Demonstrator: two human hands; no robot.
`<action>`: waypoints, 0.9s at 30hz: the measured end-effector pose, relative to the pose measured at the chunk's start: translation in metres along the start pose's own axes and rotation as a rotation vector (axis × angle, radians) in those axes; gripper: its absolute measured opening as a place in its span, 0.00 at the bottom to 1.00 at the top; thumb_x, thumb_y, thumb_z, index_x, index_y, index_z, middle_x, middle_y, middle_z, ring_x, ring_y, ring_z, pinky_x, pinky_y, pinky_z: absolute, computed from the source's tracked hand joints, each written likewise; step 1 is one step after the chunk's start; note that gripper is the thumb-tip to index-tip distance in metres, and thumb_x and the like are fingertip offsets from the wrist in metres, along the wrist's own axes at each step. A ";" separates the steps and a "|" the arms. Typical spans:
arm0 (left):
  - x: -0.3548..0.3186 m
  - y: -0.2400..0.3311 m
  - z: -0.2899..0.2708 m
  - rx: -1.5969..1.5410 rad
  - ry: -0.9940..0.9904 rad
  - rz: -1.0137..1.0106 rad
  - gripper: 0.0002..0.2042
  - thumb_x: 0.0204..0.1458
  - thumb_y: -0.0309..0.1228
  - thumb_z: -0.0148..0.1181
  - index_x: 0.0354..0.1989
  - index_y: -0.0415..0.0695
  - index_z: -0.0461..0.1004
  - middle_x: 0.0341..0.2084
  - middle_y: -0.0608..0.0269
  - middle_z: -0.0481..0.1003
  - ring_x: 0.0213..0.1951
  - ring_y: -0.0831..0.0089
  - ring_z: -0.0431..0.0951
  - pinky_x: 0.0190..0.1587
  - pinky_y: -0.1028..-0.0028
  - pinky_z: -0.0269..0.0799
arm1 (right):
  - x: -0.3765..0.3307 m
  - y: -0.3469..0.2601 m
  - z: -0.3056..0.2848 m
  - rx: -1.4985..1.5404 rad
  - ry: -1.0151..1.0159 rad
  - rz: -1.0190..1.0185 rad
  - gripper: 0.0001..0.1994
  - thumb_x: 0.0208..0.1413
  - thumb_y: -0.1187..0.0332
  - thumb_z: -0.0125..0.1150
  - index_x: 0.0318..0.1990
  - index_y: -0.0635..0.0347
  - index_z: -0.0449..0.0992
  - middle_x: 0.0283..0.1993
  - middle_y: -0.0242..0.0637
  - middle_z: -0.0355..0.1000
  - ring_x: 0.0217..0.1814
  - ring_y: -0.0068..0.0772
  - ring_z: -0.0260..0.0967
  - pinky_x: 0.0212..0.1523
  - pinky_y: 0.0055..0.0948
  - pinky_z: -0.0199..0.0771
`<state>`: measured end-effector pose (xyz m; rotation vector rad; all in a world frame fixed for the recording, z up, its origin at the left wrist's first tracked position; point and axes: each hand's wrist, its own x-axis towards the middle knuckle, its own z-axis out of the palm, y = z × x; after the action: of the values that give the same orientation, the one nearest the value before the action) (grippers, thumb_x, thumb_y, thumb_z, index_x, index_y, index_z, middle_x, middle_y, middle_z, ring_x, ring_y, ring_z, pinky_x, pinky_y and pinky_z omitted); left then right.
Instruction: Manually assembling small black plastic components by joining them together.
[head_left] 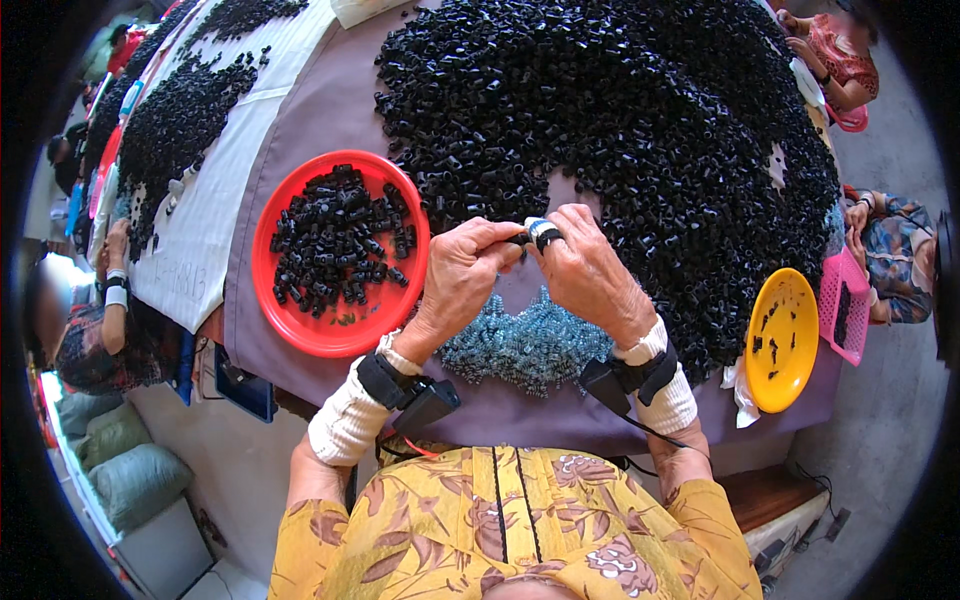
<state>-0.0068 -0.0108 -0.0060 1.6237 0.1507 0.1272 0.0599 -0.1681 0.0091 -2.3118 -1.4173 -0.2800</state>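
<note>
My left hand [462, 272] pinches a small black cylindrical piece [519, 239] between thumb and fingertip. Against its other end my right hand [592, 268] is closed, with a white-and-blue wrap and a black band around its fingers. Whatever the right fingertips grip is hidden by them. Just below both hands lies a heap of tiny translucent light-blue pieces [525, 345]. To the left of my left hand, a red round tray [272, 310] holds many black pieces like the pinched one. A huge pile of loose black pieces [620, 110] spreads beyond my hands.
A yellow oval plate [797, 375] with several black bits stands at the right, near a pink basket [846, 330]. Other people sit along the right side and at the far left. More black pieces [185, 115] lie on a white cloth [215, 215].
</note>
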 end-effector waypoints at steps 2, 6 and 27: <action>0.002 0.001 0.000 -0.008 -0.004 -0.010 0.09 0.47 0.17 0.56 0.38 0.34 0.76 0.27 0.65 0.73 0.27 0.80 0.72 0.31 0.82 0.69 | 0.001 0.001 0.001 -0.001 0.017 0.008 0.05 0.43 0.78 0.53 0.29 0.70 0.71 0.31 0.46 0.68 0.38 0.42 0.64 0.44 0.37 0.63; 0.004 -0.002 0.002 -0.051 0.029 0.039 0.10 0.47 0.19 0.57 0.39 0.38 0.77 0.26 0.65 0.73 0.28 0.81 0.72 0.31 0.82 0.67 | 0.005 -0.001 -0.003 -0.043 0.043 0.036 0.04 0.45 0.76 0.54 0.28 0.70 0.71 0.29 0.44 0.68 0.37 0.41 0.64 0.43 0.36 0.63; 0.002 0.006 -0.007 0.082 -0.067 -0.011 0.11 0.44 0.17 0.58 0.38 0.34 0.77 0.27 0.65 0.75 0.30 0.81 0.73 0.34 0.82 0.69 | 0.002 0.001 -0.005 -0.005 -0.048 -0.042 0.03 0.43 0.77 0.53 0.27 0.68 0.70 0.29 0.43 0.67 0.37 0.41 0.65 0.44 0.37 0.63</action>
<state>-0.0054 -0.0042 0.0008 1.7066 0.1151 0.0589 0.0622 -0.1693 0.0137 -2.3090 -1.4920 -0.2414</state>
